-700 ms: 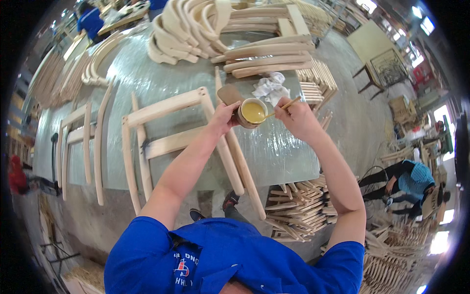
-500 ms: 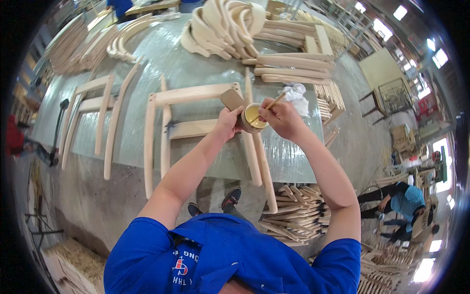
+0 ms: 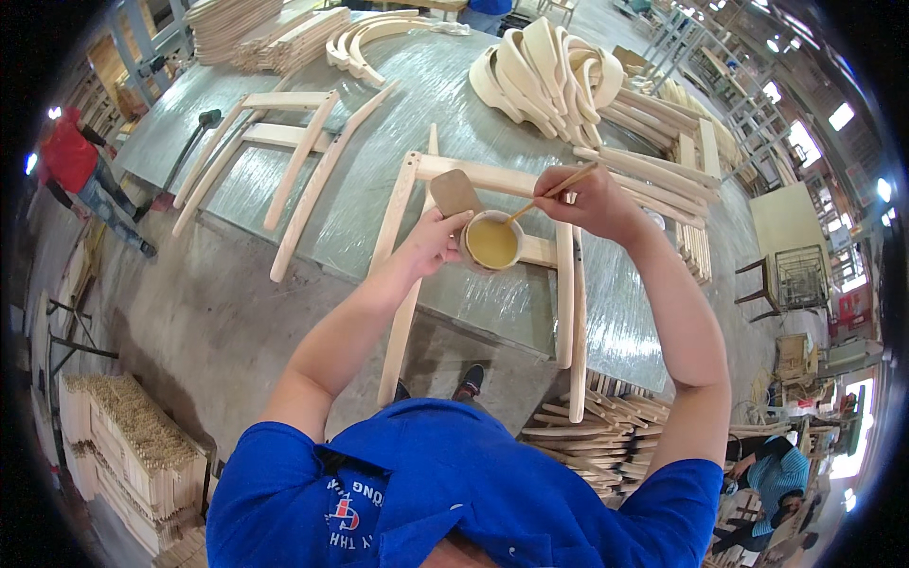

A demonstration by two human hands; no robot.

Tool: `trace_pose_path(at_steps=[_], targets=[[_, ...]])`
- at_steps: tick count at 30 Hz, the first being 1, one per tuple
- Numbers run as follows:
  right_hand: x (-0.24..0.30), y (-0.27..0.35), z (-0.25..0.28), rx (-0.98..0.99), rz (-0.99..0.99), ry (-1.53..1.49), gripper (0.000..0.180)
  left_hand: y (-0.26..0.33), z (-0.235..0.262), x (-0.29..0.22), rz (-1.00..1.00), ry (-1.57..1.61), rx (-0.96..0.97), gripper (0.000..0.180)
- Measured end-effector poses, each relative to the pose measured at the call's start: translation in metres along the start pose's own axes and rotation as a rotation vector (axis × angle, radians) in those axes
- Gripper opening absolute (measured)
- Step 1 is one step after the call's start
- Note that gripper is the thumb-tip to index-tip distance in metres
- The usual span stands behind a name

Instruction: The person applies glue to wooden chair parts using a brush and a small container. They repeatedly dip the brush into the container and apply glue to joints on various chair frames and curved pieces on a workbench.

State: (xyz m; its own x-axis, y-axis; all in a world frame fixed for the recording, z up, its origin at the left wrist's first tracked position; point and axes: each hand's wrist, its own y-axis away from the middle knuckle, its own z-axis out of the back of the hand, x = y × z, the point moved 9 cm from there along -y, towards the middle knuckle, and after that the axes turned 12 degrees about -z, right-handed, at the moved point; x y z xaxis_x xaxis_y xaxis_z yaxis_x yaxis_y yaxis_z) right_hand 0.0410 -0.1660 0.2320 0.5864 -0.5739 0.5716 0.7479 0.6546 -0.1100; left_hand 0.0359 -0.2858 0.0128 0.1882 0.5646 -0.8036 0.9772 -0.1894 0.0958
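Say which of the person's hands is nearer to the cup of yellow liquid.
Left. The left hand grips the cup at its side; the right hand is off to the cup's right, not touching it, holding a thin stick angled toward it.

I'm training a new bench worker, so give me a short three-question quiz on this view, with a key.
1. Which hand holds the thin stick?
2. True or false: the left hand is empty.
3. The liquid in the cup is: A) blue; B) yellow; C) black.

Key:
1. The right hand.
2. False: the left hand grips the cup.
3. B.
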Motion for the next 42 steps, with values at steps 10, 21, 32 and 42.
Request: trace_pose_path(at_steps=[10,21,32,42], targets=[[0.032,-0.002,0.003,0.222,0.235,0.052,0.008,-0.001,0.031,-0.028,-0.05,-0.014,-0.075,0.023],[-0.077,-0.024,-0.058,-0.294,-0.264,-0.351,0.019,0.022,0.068,-0.029,-0.271,-0.133,-0.526,0.022],[-0.143,-0.06,-0.124,-0.164,-0.6,-1.169,0.016,0.022,0.106,-0.028,-0.335,-0.008,-0.672,0.018],[-0.18,-0.102,-0.152,-0.231,-0.568,-1.556,0.009,-0.023,0.154,-0.035,-0.371,0.19,-0.751,0.014]])
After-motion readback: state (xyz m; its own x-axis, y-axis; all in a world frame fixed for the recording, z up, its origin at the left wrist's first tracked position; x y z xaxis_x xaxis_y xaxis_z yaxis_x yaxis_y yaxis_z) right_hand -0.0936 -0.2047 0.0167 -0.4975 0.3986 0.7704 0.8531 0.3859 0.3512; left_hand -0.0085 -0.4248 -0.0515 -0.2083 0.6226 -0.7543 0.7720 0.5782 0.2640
